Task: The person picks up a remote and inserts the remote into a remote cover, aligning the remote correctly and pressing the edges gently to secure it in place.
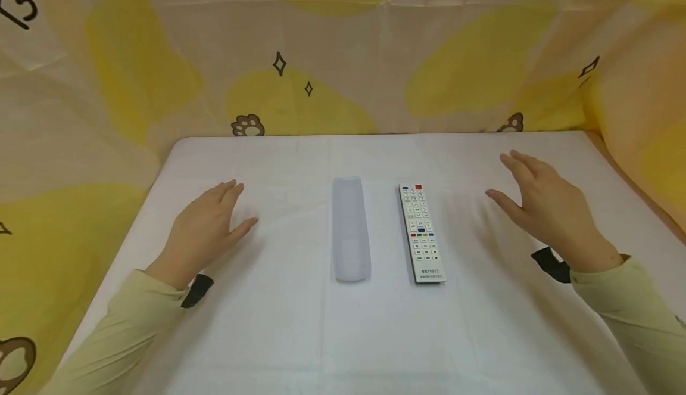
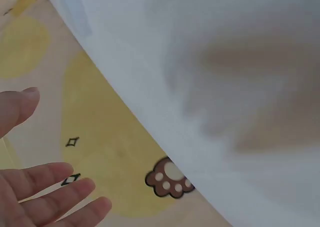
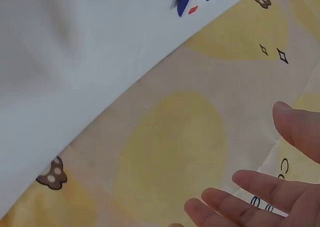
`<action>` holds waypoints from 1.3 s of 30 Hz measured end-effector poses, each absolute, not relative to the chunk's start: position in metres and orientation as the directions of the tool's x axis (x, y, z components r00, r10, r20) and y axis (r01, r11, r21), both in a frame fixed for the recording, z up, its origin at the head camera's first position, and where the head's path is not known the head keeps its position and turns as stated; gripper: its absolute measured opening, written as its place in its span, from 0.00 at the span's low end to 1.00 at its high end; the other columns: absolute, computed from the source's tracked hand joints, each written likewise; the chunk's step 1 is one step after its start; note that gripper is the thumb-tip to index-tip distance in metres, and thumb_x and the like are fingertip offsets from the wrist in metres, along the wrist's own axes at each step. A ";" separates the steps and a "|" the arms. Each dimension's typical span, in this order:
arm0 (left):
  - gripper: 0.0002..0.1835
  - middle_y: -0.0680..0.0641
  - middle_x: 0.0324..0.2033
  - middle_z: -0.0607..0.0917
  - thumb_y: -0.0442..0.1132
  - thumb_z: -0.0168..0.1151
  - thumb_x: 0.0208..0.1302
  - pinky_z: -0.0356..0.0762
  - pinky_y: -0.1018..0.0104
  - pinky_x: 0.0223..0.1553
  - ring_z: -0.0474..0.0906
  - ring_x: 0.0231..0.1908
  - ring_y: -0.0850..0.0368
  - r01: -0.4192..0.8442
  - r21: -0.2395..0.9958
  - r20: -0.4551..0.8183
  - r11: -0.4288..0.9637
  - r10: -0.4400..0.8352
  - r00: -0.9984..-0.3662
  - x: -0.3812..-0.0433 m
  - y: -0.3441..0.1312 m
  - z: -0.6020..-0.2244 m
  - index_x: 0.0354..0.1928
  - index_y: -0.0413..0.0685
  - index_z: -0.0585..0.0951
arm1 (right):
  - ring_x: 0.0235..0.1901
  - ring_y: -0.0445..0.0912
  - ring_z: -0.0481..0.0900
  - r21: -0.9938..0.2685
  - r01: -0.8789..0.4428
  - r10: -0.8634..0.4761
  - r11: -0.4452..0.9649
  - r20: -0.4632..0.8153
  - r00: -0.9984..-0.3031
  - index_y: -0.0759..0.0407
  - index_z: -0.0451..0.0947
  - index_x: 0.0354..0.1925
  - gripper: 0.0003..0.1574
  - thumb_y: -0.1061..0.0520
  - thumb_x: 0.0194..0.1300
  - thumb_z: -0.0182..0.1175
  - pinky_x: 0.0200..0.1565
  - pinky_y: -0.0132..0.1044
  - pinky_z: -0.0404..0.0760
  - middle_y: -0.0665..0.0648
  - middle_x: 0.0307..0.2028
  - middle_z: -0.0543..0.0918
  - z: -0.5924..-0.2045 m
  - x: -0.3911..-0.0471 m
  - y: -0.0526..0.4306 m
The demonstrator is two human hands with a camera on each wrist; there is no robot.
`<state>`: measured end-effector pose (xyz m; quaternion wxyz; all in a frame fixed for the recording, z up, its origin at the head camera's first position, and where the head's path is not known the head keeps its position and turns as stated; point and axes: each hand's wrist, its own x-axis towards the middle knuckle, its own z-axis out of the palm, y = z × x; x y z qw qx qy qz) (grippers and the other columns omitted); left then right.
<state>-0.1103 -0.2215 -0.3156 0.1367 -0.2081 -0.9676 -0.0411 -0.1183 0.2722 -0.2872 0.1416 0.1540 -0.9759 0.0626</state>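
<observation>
- Head view: left hand (image 1: 200,231), over the left part of the white table (image 1: 278,335); fingers extended and close together, thumb spread away; holding nothing, well apart from the two items.
- Head view: right hand (image 1: 552,210), over the right part of the table; fingers extended, thumb spread away; holding nothing, nearest to the remote control.
- Head view: remote control (image 1: 422,237), white, lying buttons up right of the table's middle; red button at its far end; slightly slanted.
- Head view: translucent cover (image 1: 351,231), long and narrow, lying just beside the remote control on its left, with a gap between.
- Head view: printed cloth (image 1: 386,55), yellow patches and paw prints, behind the table.
- Left wrist view: thumb well apart from three visible fingers, these straight to slightly bent; the grasp empty; blurred shadow on the table.
- Right wrist view: thumb likewise apart, fingers extended, one mostly cut off by the lower edge; the grasp empty; remote control's end partly visible at the top.
</observation>
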 end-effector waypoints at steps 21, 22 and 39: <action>0.24 0.41 0.49 0.80 0.46 0.66 0.58 0.78 0.52 0.44 0.77 0.50 0.45 0.472 0.311 0.277 0.825 0.397 -0.875 -0.117 -0.152 -0.332 0.51 0.36 0.76 | 0.43 0.62 0.77 -0.242 -0.298 -0.244 0.924 0.230 -0.942 0.67 0.65 0.62 0.39 0.50 0.60 0.65 0.34 0.58 0.78 0.70 0.50 0.76 -0.294 -0.095 0.247; 0.24 0.41 0.49 0.80 0.47 0.66 0.58 0.78 0.52 0.45 0.76 0.50 0.46 0.473 0.318 0.269 0.821 0.400 -0.876 -0.117 -0.149 -0.333 0.51 0.36 0.76 | 0.43 0.62 0.77 -0.245 -0.298 -0.246 0.922 0.223 -0.943 0.67 0.65 0.62 0.39 0.49 0.60 0.65 0.34 0.58 0.78 0.70 0.51 0.76 -0.295 -0.094 0.247; 0.24 0.42 0.49 0.81 0.44 0.66 0.60 0.77 0.57 0.47 0.79 0.46 0.48 0.432 0.606 0.156 0.668 0.433 -0.888 -0.123 -0.099 -0.330 0.53 0.35 0.76 | 0.43 0.60 0.78 -0.373 -0.326 -0.288 0.869 0.154 -0.945 0.68 0.67 0.61 0.37 0.51 0.60 0.66 0.40 0.55 0.79 0.69 0.52 0.77 -0.303 -0.091 0.240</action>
